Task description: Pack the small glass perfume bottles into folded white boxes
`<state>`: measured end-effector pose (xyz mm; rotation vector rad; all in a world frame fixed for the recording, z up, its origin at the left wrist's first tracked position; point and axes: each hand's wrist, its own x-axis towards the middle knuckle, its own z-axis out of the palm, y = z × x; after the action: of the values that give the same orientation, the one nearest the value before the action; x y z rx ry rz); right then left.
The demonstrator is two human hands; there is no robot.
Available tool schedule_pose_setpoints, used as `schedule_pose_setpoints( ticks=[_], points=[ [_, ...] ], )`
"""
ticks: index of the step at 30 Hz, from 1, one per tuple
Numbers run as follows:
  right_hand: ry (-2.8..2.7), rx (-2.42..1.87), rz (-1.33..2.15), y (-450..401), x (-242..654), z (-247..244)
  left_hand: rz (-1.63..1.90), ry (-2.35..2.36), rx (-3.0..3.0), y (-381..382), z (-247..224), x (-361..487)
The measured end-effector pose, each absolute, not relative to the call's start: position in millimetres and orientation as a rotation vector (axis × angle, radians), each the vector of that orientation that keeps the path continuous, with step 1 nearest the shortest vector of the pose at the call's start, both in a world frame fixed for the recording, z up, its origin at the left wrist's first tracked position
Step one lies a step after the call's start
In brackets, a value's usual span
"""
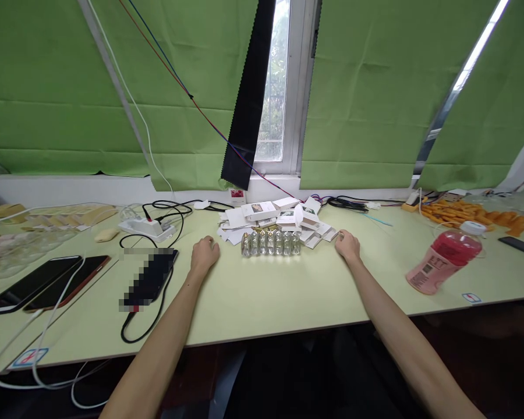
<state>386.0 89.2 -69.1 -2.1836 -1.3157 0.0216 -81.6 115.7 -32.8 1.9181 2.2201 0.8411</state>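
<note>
My left hand (205, 254) rests on the pale table, its fingers curled in loosely, and I see nothing in it. To its right stands a row of several small clear glass bottles (271, 244) with gold-coloured tops. Just behind the bottles lies a heap of small white cardboard boxes (260, 210), some printed with a picture and some flattened or open at the end. My right hand (348, 245) also lies loosely closed on the table, close to the boxes at the right end of the heap. Whether its fingertips touch the nearest box is too small to tell.
Several phones (151, 279) with cables lie at the left, near a white power strip (146, 228). A pink-labelled drink bottle (443, 260) stands tilted-looking at the right, before a pile of orange pieces (467, 214). Black cable (344, 203) coils along the back edge.
</note>
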Motion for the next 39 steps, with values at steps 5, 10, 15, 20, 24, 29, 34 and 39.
schedule_pose_setpoints(
  ticks=[5,10,15,20,24,29,34,39],
  points=[
    [-1.233,-2.125,-0.027,92,383,-67,1.039,2.082,2.018,111,-24,-72],
    [-1.256,-1.936,-0.138,95,372,-62,1.015,1.825,2.175,105,-23,-60],
    [-1.407,-1.676,-0.222,102,345,-59,0.885,1.677,2.261,105,-32,-57],
    [-1.539,-1.471,-0.266,109,321,-58,0.865,1.691,2.246,107,-34,-59],
    [-1.646,-1.383,-0.267,106,315,-60,0.850,1.685,2.241,108,-34,-60],
    [-1.732,-1.367,-0.260,104,316,-62,0.846,1.698,2.227,111,-34,-59],
    [-1.734,-1.380,-0.253,106,316,-63,0.855,1.688,2.225,112,-33,-60],
    [-1.718,-1.397,-0.236,107,316,-64,0.861,1.689,2.223,112,-33,-62]
  ],
)
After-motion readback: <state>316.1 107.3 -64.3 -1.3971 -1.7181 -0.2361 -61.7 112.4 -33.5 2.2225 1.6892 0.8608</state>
